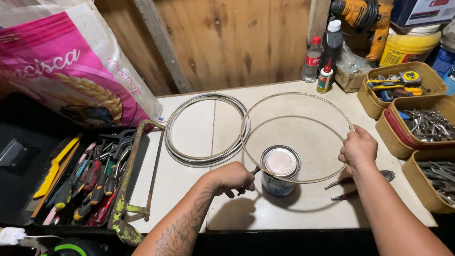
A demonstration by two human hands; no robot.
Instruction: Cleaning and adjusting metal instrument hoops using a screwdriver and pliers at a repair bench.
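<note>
Left hand (233, 179) at near edge: fingers curled around a thin tool against the small tin can (280, 170). Right hand (359, 148): fingers pinching the wire hoop (293, 100), held over can. Risk: hoop springing loose, tipping can; weak pinch likely cause.

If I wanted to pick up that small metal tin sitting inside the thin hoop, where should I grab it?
Probably around the round side wall of the tin, coming down from above. It stands upright with its flat lid on, so the lid offers no edge to pinch. The thin hoop rings it, and the left hand with its tool is at the tin's left, so the right side looks freer.
</note>
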